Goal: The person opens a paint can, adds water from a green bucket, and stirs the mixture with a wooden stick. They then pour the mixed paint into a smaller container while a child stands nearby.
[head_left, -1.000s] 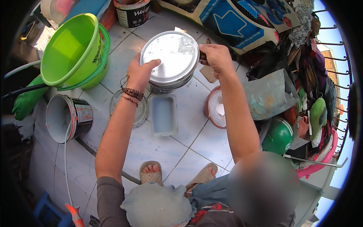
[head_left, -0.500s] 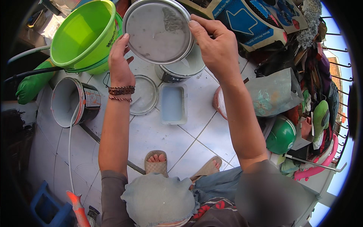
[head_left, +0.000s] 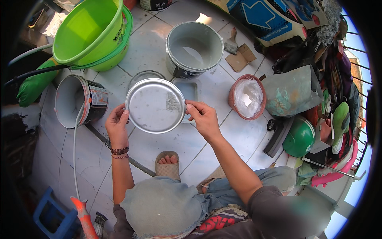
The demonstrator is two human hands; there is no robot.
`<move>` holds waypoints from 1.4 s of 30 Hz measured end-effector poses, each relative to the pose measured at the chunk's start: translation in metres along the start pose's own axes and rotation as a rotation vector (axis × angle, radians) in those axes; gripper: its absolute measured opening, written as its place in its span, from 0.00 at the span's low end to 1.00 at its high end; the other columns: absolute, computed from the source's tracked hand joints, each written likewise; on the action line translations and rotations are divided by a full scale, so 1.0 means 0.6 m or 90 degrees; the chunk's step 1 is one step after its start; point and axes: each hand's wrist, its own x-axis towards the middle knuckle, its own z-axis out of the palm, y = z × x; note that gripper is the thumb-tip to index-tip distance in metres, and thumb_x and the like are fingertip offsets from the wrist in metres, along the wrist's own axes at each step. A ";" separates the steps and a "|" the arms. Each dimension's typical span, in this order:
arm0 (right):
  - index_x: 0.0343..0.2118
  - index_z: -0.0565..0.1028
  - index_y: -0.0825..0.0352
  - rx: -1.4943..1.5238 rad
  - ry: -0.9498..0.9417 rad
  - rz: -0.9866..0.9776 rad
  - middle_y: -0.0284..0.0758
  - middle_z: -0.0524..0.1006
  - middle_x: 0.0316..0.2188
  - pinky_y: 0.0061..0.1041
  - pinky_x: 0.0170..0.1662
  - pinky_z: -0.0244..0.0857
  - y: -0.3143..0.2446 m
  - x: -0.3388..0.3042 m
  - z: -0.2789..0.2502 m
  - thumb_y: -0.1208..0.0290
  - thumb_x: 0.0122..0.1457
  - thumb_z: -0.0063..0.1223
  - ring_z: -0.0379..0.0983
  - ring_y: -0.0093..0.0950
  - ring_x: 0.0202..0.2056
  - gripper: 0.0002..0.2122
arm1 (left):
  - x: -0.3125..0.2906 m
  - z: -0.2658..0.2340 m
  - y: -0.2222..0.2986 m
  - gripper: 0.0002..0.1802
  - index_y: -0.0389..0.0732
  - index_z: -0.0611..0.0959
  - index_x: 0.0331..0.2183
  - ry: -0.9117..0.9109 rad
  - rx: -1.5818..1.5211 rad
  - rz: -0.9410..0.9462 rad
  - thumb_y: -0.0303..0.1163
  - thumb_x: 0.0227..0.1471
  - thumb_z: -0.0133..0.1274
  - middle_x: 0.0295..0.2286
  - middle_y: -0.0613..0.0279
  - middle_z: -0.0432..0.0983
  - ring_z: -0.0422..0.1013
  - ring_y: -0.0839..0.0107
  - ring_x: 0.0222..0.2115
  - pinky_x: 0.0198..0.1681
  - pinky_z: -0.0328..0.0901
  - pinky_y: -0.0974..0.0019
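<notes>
A round grey metal lid [head_left: 153, 107] with a rough dark patch near its right side is held level in front of me. My left hand [head_left: 117, 124] pinches its left rim, and the fingers of my right hand [head_left: 203, 119] are closed on its right rim. Beyond it stands a paint bucket [head_left: 195, 47] with pale grey liquid inside. Under the lid, partly covered, are a clear round lid [head_left: 147, 75] on the floor and a rectangular tub [head_left: 191, 88] of cloudy liquid.
A reddish bowl lined with plastic [head_left: 247, 98], a paintbrush [head_left: 231, 42] and a cardboard piece [head_left: 241, 58] lie to the right. At left are green basins [head_left: 87, 32] and an orange-stained bucket [head_left: 81, 101]. A green helmet [head_left: 298, 137] and piled bags line the right edge.
Both hands have brought the lid down and nearer to me, away from above the paint bucket. The bucket's opening, the brush and the reddish bowl now show.
</notes>
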 end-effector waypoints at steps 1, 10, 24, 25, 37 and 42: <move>0.42 0.78 0.71 0.000 -0.023 0.043 0.35 0.78 0.34 0.22 0.35 0.67 0.008 0.001 -0.014 0.66 0.61 0.51 0.72 0.22 0.34 0.14 | -0.009 -0.002 -0.007 0.16 0.32 0.79 0.43 -0.013 0.000 -0.022 0.25 0.51 0.56 0.30 0.66 0.76 0.69 0.80 0.27 0.31 0.63 0.76; 0.44 0.78 0.73 -0.056 -0.094 0.176 0.37 0.80 0.34 0.23 0.34 0.68 0.033 -0.002 -0.102 0.72 0.56 0.55 0.73 0.23 0.34 0.14 | -0.058 0.026 -0.065 0.18 0.29 0.79 0.43 -0.138 -0.089 -0.168 0.24 0.48 0.59 0.26 0.64 0.76 0.68 0.79 0.22 0.26 0.63 0.76; 0.44 0.78 0.69 -0.231 -0.297 0.207 0.34 0.79 0.32 0.24 0.38 0.69 -0.064 0.109 -0.239 0.68 0.53 0.58 0.75 0.24 0.34 0.16 | -0.057 0.046 -0.083 0.20 0.30 0.69 0.49 -0.289 -0.115 -0.187 0.26 0.55 0.51 0.37 0.56 0.76 0.75 0.71 0.35 0.36 0.71 0.67; 0.44 0.78 0.67 -0.249 -0.152 0.152 0.35 0.79 0.33 0.25 0.39 0.69 -0.065 0.152 -0.265 0.67 0.52 0.58 0.76 0.27 0.34 0.17 | -0.059 0.044 -0.079 0.20 0.30 0.69 0.49 -0.280 -0.112 -0.184 0.26 0.54 0.51 0.38 0.55 0.76 0.75 0.70 0.35 0.36 0.72 0.67; 0.52 0.71 0.69 -0.875 0.240 -0.090 0.48 0.71 0.50 0.36 0.58 0.58 0.000 0.599 -0.362 0.54 0.57 0.50 0.66 0.43 0.53 0.26 | -0.150 -0.068 -0.012 0.18 0.28 0.72 0.46 -0.051 0.230 -0.113 0.17 0.51 0.47 0.30 0.61 0.73 0.71 0.77 0.28 0.31 0.70 0.72; 0.49 0.71 0.72 -0.851 0.245 -0.023 0.53 0.72 0.50 0.37 0.58 0.59 0.038 0.634 -0.363 0.45 0.53 0.53 0.67 0.44 0.54 0.32 | -0.176 -0.105 -0.017 0.17 0.27 0.73 0.46 0.067 0.270 -0.115 0.16 0.51 0.46 0.30 0.58 0.73 0.72 0.74 0.27 0.28 0.71 0.72</move>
